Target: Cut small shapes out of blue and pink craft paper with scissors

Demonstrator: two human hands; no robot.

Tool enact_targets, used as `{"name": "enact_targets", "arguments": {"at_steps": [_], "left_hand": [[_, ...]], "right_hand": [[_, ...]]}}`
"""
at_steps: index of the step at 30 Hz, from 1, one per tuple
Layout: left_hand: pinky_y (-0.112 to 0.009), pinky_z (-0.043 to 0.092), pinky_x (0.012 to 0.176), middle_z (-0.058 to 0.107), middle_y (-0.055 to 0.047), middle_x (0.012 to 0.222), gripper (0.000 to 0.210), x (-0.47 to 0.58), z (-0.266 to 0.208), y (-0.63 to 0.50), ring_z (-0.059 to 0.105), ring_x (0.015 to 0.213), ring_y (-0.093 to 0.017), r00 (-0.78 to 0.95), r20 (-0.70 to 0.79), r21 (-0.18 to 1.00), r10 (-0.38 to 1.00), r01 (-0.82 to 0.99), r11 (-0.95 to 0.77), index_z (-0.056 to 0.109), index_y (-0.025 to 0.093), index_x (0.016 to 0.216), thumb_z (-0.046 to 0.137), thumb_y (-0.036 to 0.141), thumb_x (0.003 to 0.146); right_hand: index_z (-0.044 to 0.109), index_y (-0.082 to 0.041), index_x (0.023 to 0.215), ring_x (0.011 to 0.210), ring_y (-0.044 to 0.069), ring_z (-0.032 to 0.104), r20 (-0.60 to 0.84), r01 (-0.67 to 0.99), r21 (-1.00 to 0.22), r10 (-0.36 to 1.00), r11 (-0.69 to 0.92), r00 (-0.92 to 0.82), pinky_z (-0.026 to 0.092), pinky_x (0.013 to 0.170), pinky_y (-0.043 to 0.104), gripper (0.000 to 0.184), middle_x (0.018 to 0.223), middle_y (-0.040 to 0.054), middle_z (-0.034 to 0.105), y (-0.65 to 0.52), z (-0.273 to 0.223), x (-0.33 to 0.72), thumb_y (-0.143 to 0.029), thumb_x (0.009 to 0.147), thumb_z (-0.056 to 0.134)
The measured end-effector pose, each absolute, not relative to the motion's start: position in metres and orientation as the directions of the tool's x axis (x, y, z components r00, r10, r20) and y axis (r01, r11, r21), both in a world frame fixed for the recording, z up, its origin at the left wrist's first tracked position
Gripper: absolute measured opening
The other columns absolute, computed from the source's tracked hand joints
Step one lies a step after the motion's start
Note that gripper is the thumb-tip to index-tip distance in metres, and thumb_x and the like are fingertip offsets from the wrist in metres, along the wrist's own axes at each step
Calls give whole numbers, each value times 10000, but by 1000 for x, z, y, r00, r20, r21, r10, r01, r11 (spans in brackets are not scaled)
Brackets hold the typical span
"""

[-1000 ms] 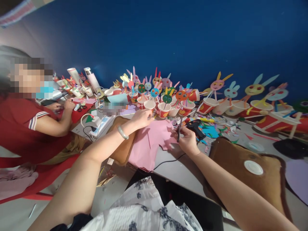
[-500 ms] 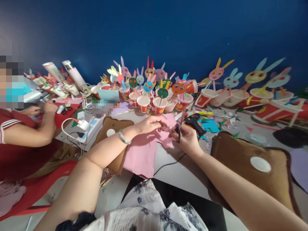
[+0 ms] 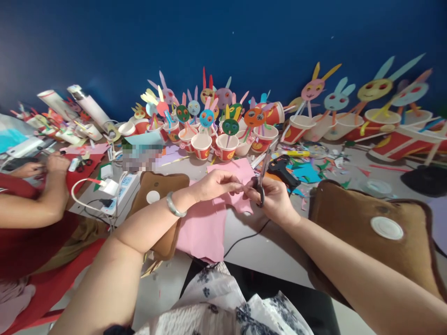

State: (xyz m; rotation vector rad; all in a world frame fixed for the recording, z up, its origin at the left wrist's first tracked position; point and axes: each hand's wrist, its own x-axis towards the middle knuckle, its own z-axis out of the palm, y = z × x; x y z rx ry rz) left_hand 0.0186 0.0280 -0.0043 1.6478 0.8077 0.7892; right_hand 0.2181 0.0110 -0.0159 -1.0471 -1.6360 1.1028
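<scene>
My right hand (image 3: pixel 275 197) is closed around a pair of scissors (image 3: pixel 260 191), whose blades point up and away from me. Close by on the left, my left hand (image 3: pixel 218 186) is pinched, its fingertips almost meeting those of the right hand. Whatever lies between the fingertips is too small to make out. Beneath both hands lies pink paper (image 3: pixel 204 232) with cut, uneven edges. A bracelet (image 3: pixel 175 204) sits on my left wrist. Just beyond the right hand is a black glue gun (image 3: pixel 284 172).
Red and white paper cups (image 3: pixel 227 148) with paper rabbit figures line the blue wall. Coloured scraps (image 3: pixel 307 172) lie right of centre. Brown cushions (image 3: pixel 370 237) flank my arms. A power strip (image 3: pixel 122 193) with cables stands left, near a co-worker's arm (image 3: pixel 42 204).
The view has turned a little to the right and down, so the co-worker's head is out of frame. Both hands keep nearly the same pose, with fingertips together over the pink paper.
</scene>
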Motion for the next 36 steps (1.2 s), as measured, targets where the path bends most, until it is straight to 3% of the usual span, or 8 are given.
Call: {"name": "enact_targets", "arguments": {"at_steps": [9,17,20,23,27,31,36], "left_hand": [[-256,487,704,655,-51,775,318,20,11,20,606,721,-119,564,-65,998,823,40,51,678,100,800,746,411,800],[-234,458,631,601,-13,704,378,24,2,16,556,656,-96,543,-50,998,838,60,20,625,112,752,760,465,771],[-237,459,636,592,-8,688,361,24,3,16,557,653,-97,547,-35,999,836,50,9,608,119,723,746,446,787],[-243,460,694,614,-13,711,291,22,9,16,569,696,-102,425,71,997,903,6,-81,618,128,705,734,375,805],[-260,468,772,657,-20,775,206,21,16,16,595,761,-115,274,140,990,951,-72,-125,654,144,754,704,333,821],[-271,466,790,667,-21,774,177,19,17,16,603,778,-123,220,140,989,965,-85,-124,632,149,727,709,297,787],[-261,453,756,632,-6,743,185,19,17,15,578,754,-115,227,190,979,955,-118,-167,600,153,693,711,283,763]], "right_hand": [[655,-193,611,533,143,536,98,67,-990,954,121,-283,479,543,263,253,584,25,635,7,-8,220,-378,774,713],[652,-192,627,532,143,542,111,82,-987,960,136,-258,424,523,256,233,577,18,644,5,-7,219,-354,780,719],[646,-196,653,557,154,554,138,111,-980,962,167,-235,431,545,265,287,594,22,647,3,-6,219,-433,786,736],[640,-202,699,601,173,564,190,150,-962,954,228,-232,440,574,280,385,625,27,634,5,-7,222,-567,761,744],[646,-191,812,701,202,608,208,205,-933,906,297,-368,479,645,300,545,773,59,674,9,-11,224,-720,703,711],[603,-187,824,664,183,611,84,212,-950,845,227,-528,484,624,284,514,712,37,656,9,-12,222,-693,765,675],[591,-178,771,639,163,587,19,249,-946,803,207,-595,465,610,271,523,697,29,646,7,-7,219,-693,762,678]]}}
